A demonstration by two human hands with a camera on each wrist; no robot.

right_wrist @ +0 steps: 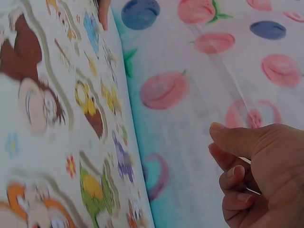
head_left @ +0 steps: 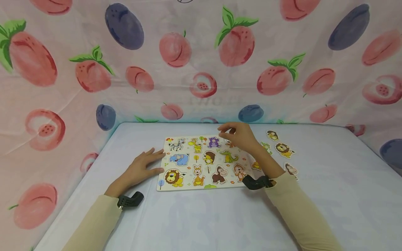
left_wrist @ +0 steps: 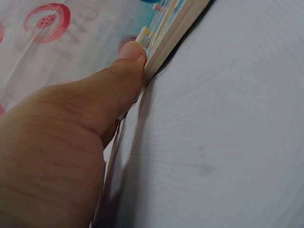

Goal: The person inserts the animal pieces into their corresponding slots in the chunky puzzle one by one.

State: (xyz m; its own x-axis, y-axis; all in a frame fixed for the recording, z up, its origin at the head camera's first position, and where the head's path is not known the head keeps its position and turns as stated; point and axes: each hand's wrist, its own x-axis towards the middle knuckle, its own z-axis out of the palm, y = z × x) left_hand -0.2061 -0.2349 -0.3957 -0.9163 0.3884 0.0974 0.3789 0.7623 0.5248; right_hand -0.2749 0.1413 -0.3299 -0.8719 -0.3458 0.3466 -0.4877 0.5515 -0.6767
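Observation:
A white animal puzzle board (head_left: 188,177) lies on the table with pictures of a zebra, giraffe, elephant, lion, crocodile and others. My left hand (head_left: 141,167) rests at its left edge, fingers spread. In the left wrist view the thumb (left_wrist: 130,57) reaches the board's side edge, near a small peg. Over the board's far right part hovers my right hand (head_left: 240,136), its fingers loosely bent and nothing visible between them. The purple animal piece (head_left: 214,142) is just below and left of those fingers. In the right wrist view the right hand (right_wrist: 256,166) is apart from the board.
Loose animal pieces lie right of the board: a lion (head_left: 285,150), a monkey-like piece (head_left: 291,169), a small brown piece (head_left: 272,135) and a green crocodile (head_left: 266,147), partly beside my right forearm. A fruit-print cloth (head_left: 201,52) hangs behind the white table (head_left: 194,219).

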